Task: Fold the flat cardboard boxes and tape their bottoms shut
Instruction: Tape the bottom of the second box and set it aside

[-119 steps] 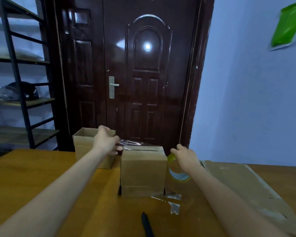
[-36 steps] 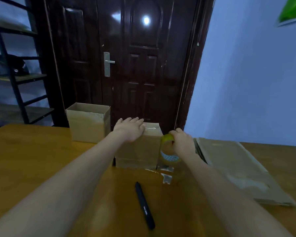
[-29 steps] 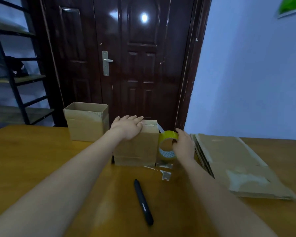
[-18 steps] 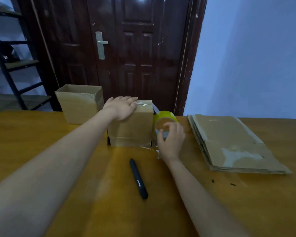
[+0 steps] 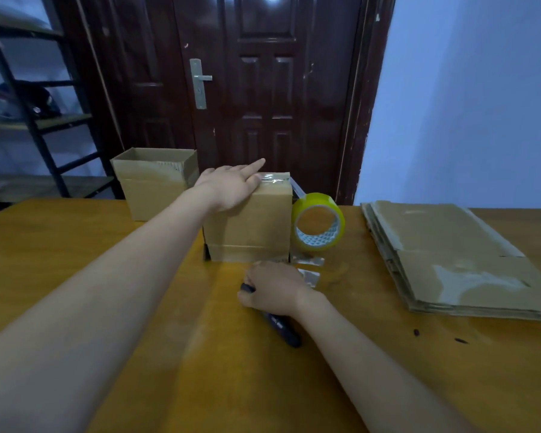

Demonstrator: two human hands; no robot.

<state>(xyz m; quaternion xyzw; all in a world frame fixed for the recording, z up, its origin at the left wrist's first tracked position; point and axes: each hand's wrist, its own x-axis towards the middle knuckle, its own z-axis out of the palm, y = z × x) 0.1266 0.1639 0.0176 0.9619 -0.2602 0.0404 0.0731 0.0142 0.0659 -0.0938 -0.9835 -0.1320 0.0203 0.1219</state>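
Cardboard box [image 5: 250, 226] under flat open left hand [image 5: 228, 189], right hand [image 5: 274, 290] curled over black cutter [image 5: 281, 329], tape roll [image 5: 318, 222] beside box

A single head-worn view looks forward and slightly down across the desk [image 5: 107, 245] from the person's own seat — both forearms reach in from the bottom edge. It faces a dark door [image 5: 263, 89] and blue wall [image 5: 466, 104] beyond the far edge (wide-angle, lines bowed at the sides). The desk's near half sits close.
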